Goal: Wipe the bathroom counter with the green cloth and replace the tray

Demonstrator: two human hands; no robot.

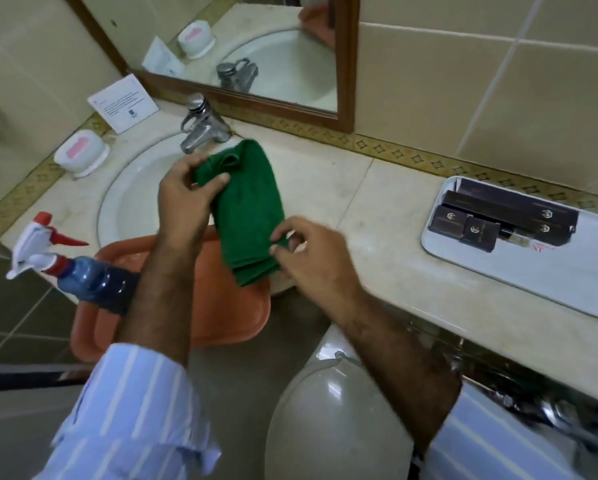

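A folded green cloth [247,209] hangs above the front of the sink. My left hand [186,202] pinches its upper corner between thumb and fingers. My right hand [311,258] holds its lower right edge with the fingertips. The beige marble counter [377,216] stretches to the right. On its far right stands a white tray [547,275] that carries several dark boxes [498,216].
An orange tray [221,306] rests over the sink's front edge with a spray bottle [79,271] lying on it. A chrome tap [200,128], a white soap dish [81,157] and a printed card [122,102] stand behind the basin [135,188]. A toilet lid [332,420] is below the counter.
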